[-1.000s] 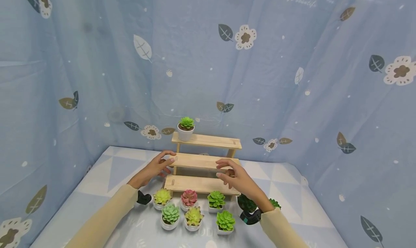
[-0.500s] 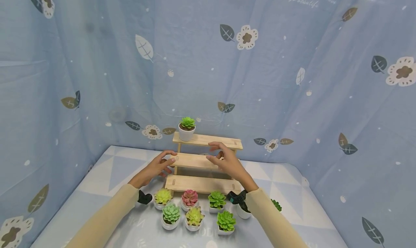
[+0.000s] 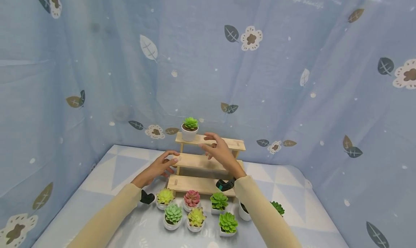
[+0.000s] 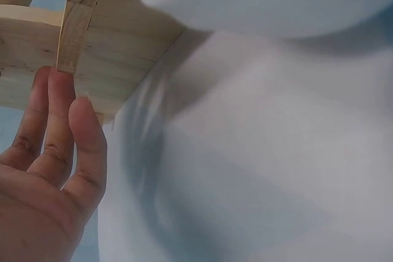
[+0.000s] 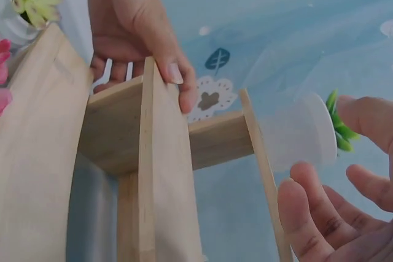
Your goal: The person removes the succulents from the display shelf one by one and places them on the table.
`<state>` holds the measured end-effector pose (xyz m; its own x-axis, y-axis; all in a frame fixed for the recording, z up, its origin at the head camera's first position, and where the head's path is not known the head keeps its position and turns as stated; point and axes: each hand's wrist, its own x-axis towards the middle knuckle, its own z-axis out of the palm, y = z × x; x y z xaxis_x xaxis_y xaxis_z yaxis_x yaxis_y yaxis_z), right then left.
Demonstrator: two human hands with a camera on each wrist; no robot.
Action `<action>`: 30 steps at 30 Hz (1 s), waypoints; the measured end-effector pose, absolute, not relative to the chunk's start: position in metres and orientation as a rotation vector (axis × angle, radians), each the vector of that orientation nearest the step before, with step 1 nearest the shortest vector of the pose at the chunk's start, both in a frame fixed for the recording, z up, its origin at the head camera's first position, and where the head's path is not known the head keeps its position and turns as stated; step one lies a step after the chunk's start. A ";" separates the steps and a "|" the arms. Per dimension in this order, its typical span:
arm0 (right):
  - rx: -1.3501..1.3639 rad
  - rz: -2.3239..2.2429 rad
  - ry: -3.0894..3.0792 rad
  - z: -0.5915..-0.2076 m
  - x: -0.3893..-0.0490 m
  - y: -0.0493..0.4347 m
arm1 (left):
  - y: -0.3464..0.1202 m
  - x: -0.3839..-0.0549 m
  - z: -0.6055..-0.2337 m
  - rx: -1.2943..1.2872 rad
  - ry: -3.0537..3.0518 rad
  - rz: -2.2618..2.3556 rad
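A three-tier wooden shelf stand (image 3: 198, 185) is at the back of the table. On the left of its top tier sits a succulent in a white pot (image 3: 189, 130). My left hand (image 3: 156, 168) grips the left end of the middle tier; in the right wrist view its thumb lies on the board, with other fingers partly hidden beyond the edge. My right hand (image 3: 221, 153) reaches over the stand, fingers loosely bent and holding nothing. In the right wrist view, the right fingertips (image 5: 295, 204) are close to the white pot (image 5: 301, 130), apparently apart from it.
Before the stand are several potted succulents: yellow-green (image 3: 165, 196), red (image 3: 192, 198), pale green (image 3: 173, 213) and bright green (image 3: 228, 222). A white pot (image 3: 244, 212) and a dark green plant (image 3: 277, 207) are partly behind the right forearm. A patterned curtain (image 3: 201, 60) hangs behind.
My right hand has moved up and left from the lower tiers to near the top-tier succulent. The left hand keeps its place on the stand. The head view has shifted slightly.
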<state>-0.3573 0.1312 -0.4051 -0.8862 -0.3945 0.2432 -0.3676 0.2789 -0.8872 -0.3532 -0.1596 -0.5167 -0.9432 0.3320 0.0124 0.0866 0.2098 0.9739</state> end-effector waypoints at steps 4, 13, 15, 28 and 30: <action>-0.741 -1.684 2.560 -0.404 -0.362 0.122 | -0.160 -0.353 -0.517 0.398 2.279 1.818; -0.676 -1.792 2.442 -0.400 -0.375 0.110 | -0.159 -0.353 -0.516 0.382 2.271 1.847; -0.653 -1.808 2.413 -0.402 -0.378 0.109 | -0.159 -0.353 -0.517 0.381 2.272 1.840; -0.670 -1.797 2.439 -0.400 -0.391 0.088 | -0.160 -0.353 -0.516 0.401 2.283 1.814; -0.656 -1.817 2.411 -0.402 -0.393 0.086 | -0.160 -0.354 -0.517 0.396 2.281 1.814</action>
<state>-0.3931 0.0864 -0.4017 -0.9086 -0.3618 0.2087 -0.3002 0.2183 -0.9286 -0.3538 -0.1597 -0.5166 -0.9440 0.3299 0.0097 0.0837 0.2109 0.9739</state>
